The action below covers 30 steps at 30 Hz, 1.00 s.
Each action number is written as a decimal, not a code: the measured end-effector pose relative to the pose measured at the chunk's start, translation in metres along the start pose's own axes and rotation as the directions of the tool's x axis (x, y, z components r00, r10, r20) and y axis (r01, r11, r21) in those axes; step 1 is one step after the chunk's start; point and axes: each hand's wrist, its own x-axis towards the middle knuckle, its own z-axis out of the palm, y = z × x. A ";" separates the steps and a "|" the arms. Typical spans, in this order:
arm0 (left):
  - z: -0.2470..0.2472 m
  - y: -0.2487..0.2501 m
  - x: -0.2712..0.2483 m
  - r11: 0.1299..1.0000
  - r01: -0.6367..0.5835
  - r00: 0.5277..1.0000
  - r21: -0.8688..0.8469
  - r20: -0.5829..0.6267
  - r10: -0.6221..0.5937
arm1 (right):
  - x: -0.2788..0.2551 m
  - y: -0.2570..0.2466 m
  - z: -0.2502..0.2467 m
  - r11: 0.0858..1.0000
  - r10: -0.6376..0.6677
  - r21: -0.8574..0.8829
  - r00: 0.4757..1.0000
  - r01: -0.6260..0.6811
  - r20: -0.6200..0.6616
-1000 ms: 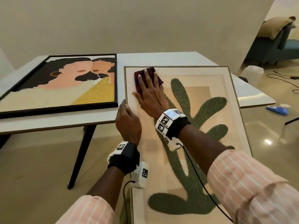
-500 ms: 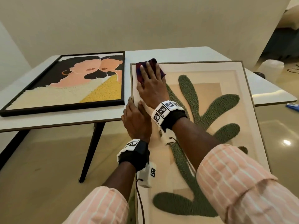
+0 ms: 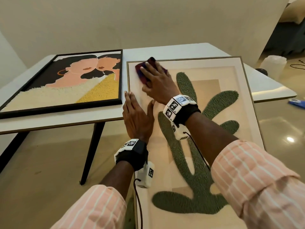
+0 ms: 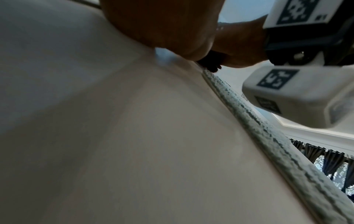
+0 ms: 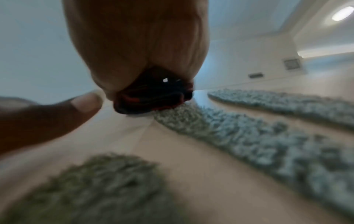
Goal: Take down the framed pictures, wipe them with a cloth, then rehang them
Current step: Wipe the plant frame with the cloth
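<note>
A large framed picture (image 3: 237, 90) with a green cactus shape on beige lies with its far end on the white table (image 3: 181, 50) and its near end toward me. My right hand (image 3: 155, 80) lies flat on a dark red cloth (image 3: 145, 70) and presses it onto the picture's top left corner. The cloth (image 5: 153, 97) shows bunched under the palm in the right wrist view. My left hand (image 3: 137, 113) rests flat, fingers straight, on the picture's left edge. A second picture (image 3: 69, 83) in a black frame, showing two faces, lies flat on the table's left side.
A bare wall rises behind the table. A black table leg (image 3: 92, 154) stands over the glossy floor at left. To the right sit a white plastic container (image 3: 274, 63), a blue object (image 3: 297, 103) and cables on the floor, with a sofa beyond.
My right hand has slid the cloth a little left and up toward the picture's corner. My left hand has shifted up along the left edge. My head has turned slightly.
</note>
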 end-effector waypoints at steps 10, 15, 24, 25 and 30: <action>-0.001 0.000 0.000 0.999 -0.023 0.999 0.039 0.042 0.021 | -0.010 0.034 -0.016 0.960 0.279 0.007 0.958 -0.279 -0.067; -0.004 0.002 -0.001 0.996 -0.016 0.998 0.091 0.058 0.011 | -0.014 0.039 -0.018 0.994 0.084 -0.070 0.996 -0.082 0.023; -0.005 0.003 -0.001 0.992 -0.054 0.997 0.117 0.055 0.048 | -0.021 0.071 -0.036 0.971 0.239 -0.035 0.971 -0.238 0.010; -0.005 0.003 -0.001 0.992 -0.053 0.997 0.118 0.057 0.047 | -0.021 0.072 -0.036 0.943 0.332 -0.004 0.943 -0.332 -0.015; -0.005 0.001 0.001 0.992 -0.047 0.998 0.117 0.055 0.041 | -0.023 0.077 -0.034 0.983 0.185 -0.025 0.982 -0.184 0.026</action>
